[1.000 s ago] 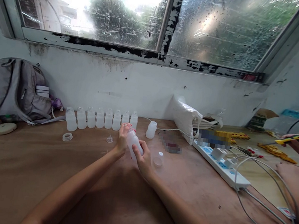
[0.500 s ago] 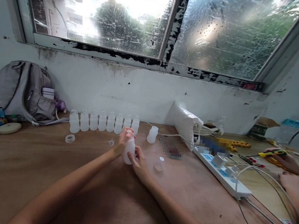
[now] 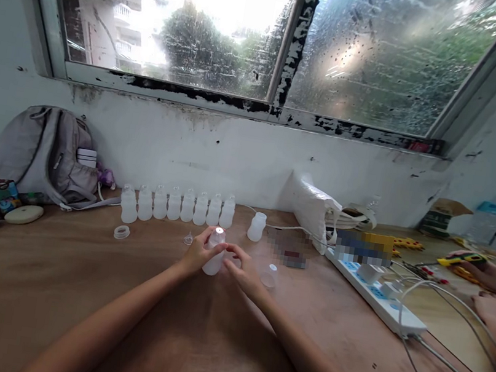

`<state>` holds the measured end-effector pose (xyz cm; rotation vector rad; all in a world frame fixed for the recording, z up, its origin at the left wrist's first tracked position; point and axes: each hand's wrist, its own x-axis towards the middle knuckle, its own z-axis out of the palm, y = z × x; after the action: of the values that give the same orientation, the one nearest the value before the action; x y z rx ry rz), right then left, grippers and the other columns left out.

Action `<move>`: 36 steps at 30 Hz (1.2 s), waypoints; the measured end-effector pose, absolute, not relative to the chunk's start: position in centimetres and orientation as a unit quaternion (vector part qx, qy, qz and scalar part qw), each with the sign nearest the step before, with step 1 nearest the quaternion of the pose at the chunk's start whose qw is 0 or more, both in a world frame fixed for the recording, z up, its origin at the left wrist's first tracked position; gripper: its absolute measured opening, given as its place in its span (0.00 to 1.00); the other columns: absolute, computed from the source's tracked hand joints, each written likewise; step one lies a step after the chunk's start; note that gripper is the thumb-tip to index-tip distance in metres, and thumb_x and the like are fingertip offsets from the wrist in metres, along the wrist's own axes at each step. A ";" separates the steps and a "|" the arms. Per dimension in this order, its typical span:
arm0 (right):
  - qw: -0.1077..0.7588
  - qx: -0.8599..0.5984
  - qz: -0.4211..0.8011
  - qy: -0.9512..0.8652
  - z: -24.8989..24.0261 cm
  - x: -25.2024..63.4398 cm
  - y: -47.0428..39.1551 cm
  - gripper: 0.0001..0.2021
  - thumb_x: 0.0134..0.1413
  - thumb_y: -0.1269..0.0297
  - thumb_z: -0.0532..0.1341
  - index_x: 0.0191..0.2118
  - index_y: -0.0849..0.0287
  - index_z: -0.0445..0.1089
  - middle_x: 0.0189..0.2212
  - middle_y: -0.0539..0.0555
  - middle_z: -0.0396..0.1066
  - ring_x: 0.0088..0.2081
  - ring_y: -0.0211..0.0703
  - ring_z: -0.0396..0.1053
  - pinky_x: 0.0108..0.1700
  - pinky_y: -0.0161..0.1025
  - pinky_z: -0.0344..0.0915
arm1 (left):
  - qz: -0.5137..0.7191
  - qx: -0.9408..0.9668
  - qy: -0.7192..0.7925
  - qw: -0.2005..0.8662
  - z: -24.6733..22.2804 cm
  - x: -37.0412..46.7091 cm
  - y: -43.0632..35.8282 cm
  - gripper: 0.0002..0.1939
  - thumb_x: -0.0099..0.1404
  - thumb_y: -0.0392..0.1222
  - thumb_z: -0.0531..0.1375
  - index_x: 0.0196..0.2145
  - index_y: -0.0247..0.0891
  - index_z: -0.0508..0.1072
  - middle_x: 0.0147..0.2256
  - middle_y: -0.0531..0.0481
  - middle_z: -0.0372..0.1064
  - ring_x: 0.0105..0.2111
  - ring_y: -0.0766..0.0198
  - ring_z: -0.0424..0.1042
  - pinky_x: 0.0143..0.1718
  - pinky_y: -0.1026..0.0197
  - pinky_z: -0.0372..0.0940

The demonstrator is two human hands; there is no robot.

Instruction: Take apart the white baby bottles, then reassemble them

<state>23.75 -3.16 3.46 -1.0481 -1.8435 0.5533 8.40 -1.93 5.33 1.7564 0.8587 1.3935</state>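
Note:
A frosted baby bottle (image 3: 212, 266) with a clear domed cap stands upright in front of me, near the middle of the table. My left hand (image 3: 197, 254) wraps its upper part from the left, thumb across the front. My right hand (image 3: 242, 272) is just right of the bottle, its fingers curved and apart, with the fingertips close to the bottle and my left thumb. A clear cap (image 3: 268, 276) lies to the right. Behind my left hand sits a small clear nipple (image 3: 188, 239). An open bottle without a top (image 3: 257, 227) stands farther back.
Several capped bottles (image 3: 174, 205) line up along the wall. A white ring (image 3: 122, 232) lies at left, near a grey backpack (image 3: 42, 155). At right are a white power strip (image 3: 380, 296) with cables and a white bag (image 3: 313, 205). Another person's hand (image 3: 490, 278) holds a yellow-black tool.
My left hand has shifted from the bottle's top to around its upper part, showing the domed cap. My right hand has loosened from the bottle's body. The view has moved slightly.

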 end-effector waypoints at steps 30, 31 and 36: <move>0.219 -0.646 -0.072 -0.728 11.1 28.3 11.1 0.14 0.50 0.61 0.55 0.43 0.62 0.63 0.34 0.59 0.71 0.43 0.53 0.63 0.40 0.44 0.54 | 0.311 0.771 0.555 0.027 3.0 -10.1 0.9 0.20 0.58 0.43 0.50 0.47 0.36 0.64 0.46 0.42 0.62 0.48 0.53 0.59 0.51 0.53 0.52; 0.220 -0.649 -0.072 -0.725 10.6 28.4 11.3 0.15 0.51 0.61 0.54 0.44 0.62 0.62 0.34 0.59 0.71 0.42 0.53 0.63 0.39 0.43 0.54 | 0.310 0.764 0.566 0.023 2.8 -10.9 1.1 0.20 0.57 0.43 0.50 0.47 0.36 0.64 0.46 0.43 0.62 0.48 0.53 0.59 0.50 0.53 0.52; 0.241 -0.642 -0.079 -0.724 9.4 28.3 11.5 0.18 0.53 0.60 0.52 0.49 0.61 0.56 0.37 0.59 0.70 0.42 0.51 0.64 0.39 0.42 0.54 | 0.331 0.721 0.608 0.032 2.0 -13.7 1.5 0.18 0.54 0.39 0.49 0.43 0.37 0.66 0.45 0.43 0.63 0.47 0.52 0.60 0.51 0.51 0.51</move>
<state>28.26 11.54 9.36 -1.7557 -1.9802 -0.2175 -13.68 1.48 2.00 2.2193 1.8716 1.0194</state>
